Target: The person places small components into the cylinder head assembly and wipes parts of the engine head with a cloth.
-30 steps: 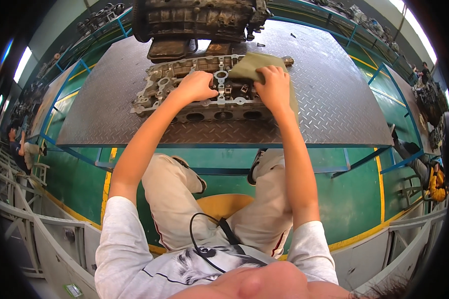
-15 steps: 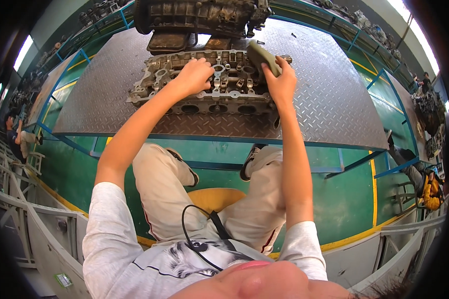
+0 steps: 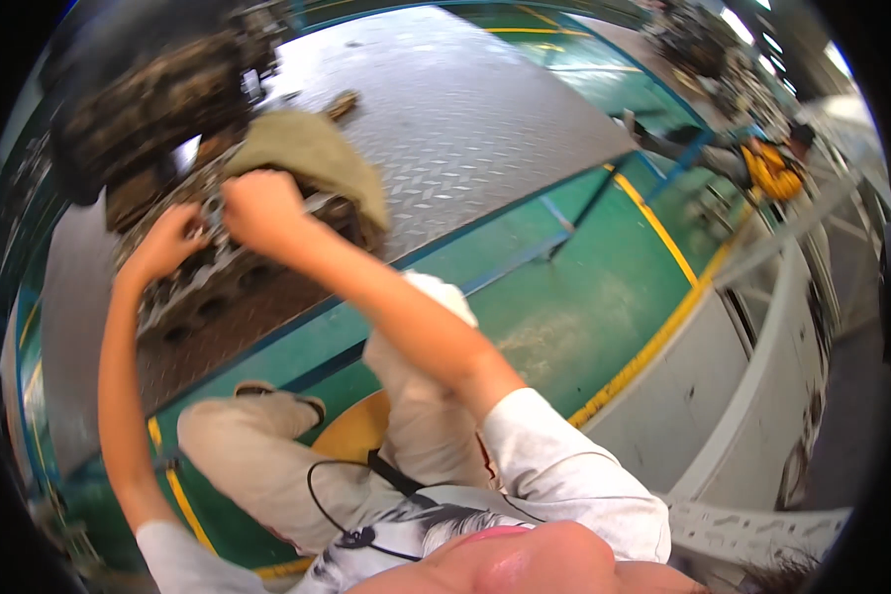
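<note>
Over a metal cylinder head [image 3: 223, 297] with exposed valvetrain, my left hand [image 3: 171, 241] has its fingers curled near the middle; what they grip, if anything, is too small to make out. Just to its right, my right hand [image 3: 267, 213] is closed over the head, its fingertips hidden. An olive-green cloth [image 3: 322, 158] is draped across the head's right end, beside and behind my right hand. The picture is somewhat blurred by motion.
Behind the head sits a large, grimy transmission housing [image 3: 158, 109] on the diamond-plate tabletop [image 3: 465, 129], which has a blue frame. At right, a person in yellow [image 3: 772, 173] is by another bench. A grey metal railing [image 3: 762, 376] runs along the right.
The view has swung and tilted, shifting the bench leftward. The cloth, earlier raised in my right hand, now lies on the head, and that hand has moved inward beside my left.
</note>
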